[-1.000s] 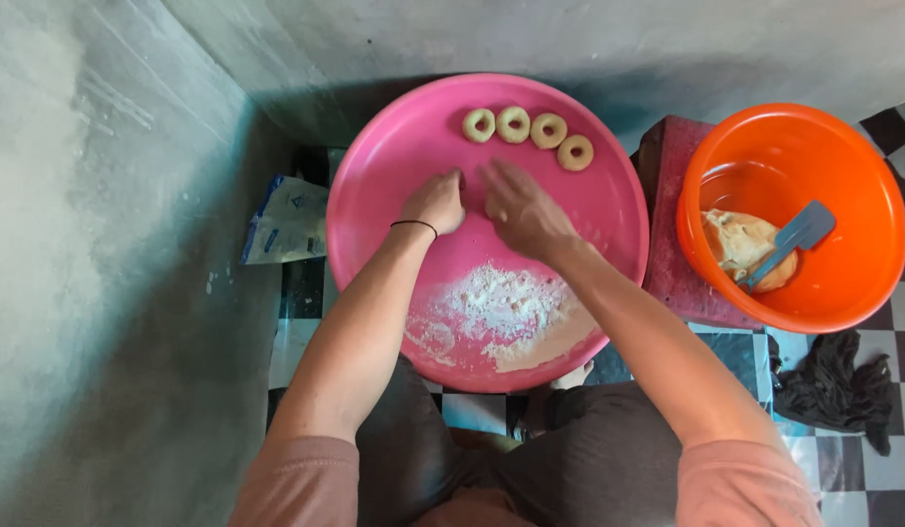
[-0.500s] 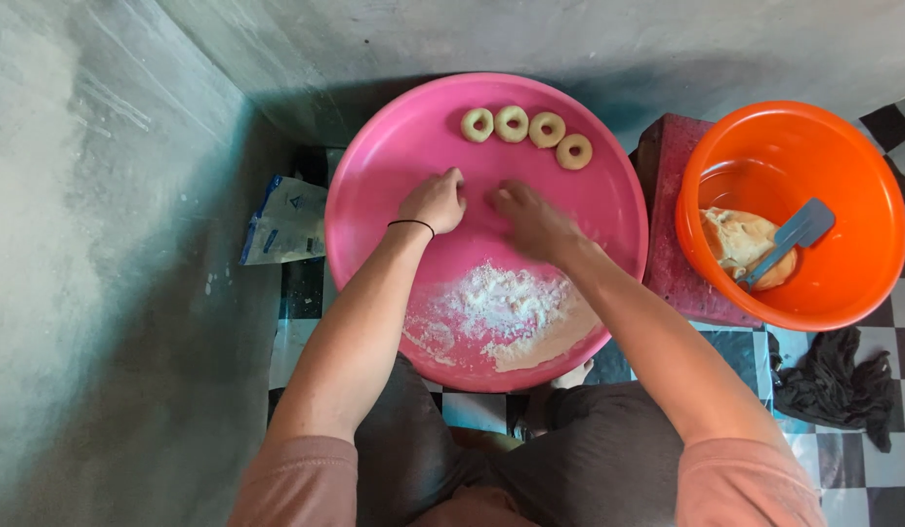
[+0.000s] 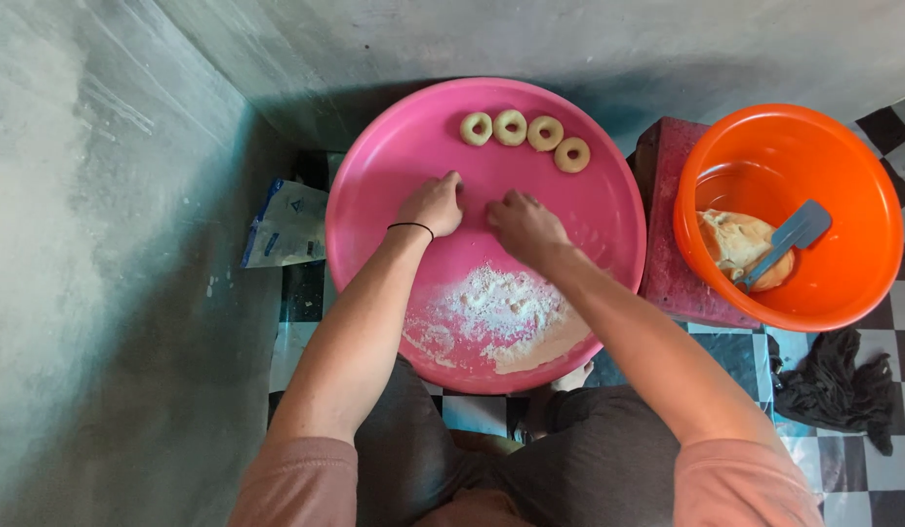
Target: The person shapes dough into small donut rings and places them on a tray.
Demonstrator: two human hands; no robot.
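Observation:
A big round pink tray [image 3: 374, 176] lies in front of me. Several ring-shaped dough pieces [image 3: 526, 134] sit in a row near its far rim. A heap of white flour [image 3: 506, 314] covers its near part. My left hand [image 3: 433, 203], with a black band at the wrist, rests knuckles-up on the tray's middle, fingers curled under. My right hand [image 3: 525, 226] lies just to its right, fingers bent down onto the tray. A small gap of bare pink shows between them. Anything under the fingers is hidden.
An orange bowl [image 3: 843, 146] at the right holds a lump of dough [image 3: 730, 242] and a grey-blue scraper [image 3: 789, 237]. It stands on a dark red block [image 3: 667, 195]. A blue-white packet [image 3: 286, 222] lies left of the tray, a dark cloth [image 3: 833, 385] on the checkered floor. Concrete walls close in left and behind.
My right hand has drawn back a little toward me and curled its spread fingers, opening a gap to my left hand, which has barely moved.

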